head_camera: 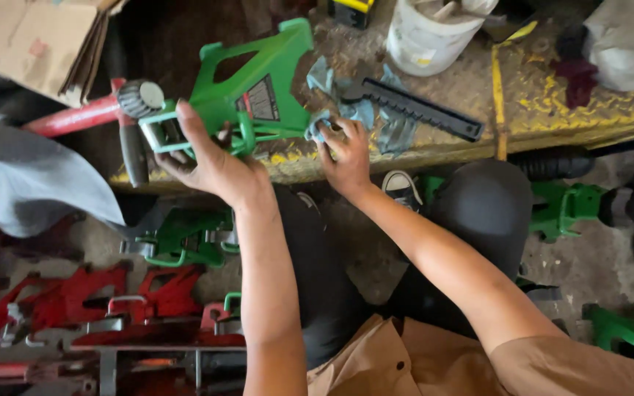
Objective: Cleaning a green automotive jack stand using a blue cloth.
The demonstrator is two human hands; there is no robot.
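A green metal jack stand (258, 81) lies on its side on a worn yellow-edged ledge (552, 121). My left hand (210, 158) grips its lower end near the green handle loop. My right hand (346, 154) presses a crumpled blue-grey rag (354, 106) against the stand's base. A black toothed ratchet bar (412, 108) lies on the rag just right of the stand.
A white bucket (427, 33) stands at the back of the ledge. More green stands (185, 238) and red stands (97, 293) lie on the floor at left, another green one (629, 334) at right. Cardboard (31, 40) and a grey cloth (31, 176) sit at upper left. My dark-trousered knees are below.
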